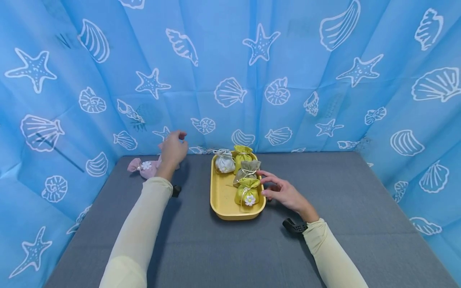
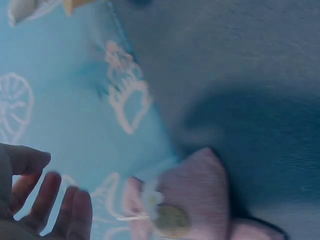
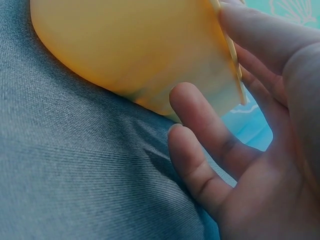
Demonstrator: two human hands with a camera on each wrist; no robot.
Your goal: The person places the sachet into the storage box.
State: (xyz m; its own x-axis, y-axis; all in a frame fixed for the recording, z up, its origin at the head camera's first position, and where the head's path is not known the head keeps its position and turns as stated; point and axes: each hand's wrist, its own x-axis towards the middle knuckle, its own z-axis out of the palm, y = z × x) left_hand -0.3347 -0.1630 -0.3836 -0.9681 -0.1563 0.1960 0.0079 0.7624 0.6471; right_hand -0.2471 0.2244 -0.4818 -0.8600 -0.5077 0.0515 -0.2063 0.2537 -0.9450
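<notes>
My left hand (image 1: 173, 150) is raised over the table's far left, fingers loosely bent and nothing in them. Below it lie pink drawstring pouches; one with a white flower (image 1: 147, 168) shows clearly, while another is partly hidden behind the hand. The left wrist view shows a pink pouch (image 2: 195, 195) apart from the fingers. My right hand (image 1: 286, 195) touches the right rim of a yellow tray (image 1: 220, 200) with relaxed fingers. In the tray sit a white pouch (image 1: 224, 161), a grey-beige pouch (image 1: 247, 172), a yellow-green pouch (image 1: 242, 154) and a flowered yellow-green pouch (image 1: 247, 193).
A grey cloth (image 1: 223, 252) covers the table. Blue curtains (image 1: 237, 60) with white shells and starfish hang behind it and along both sides. A black wrist band (image 1: 296, 227) sits on the right wrist.
</notes>
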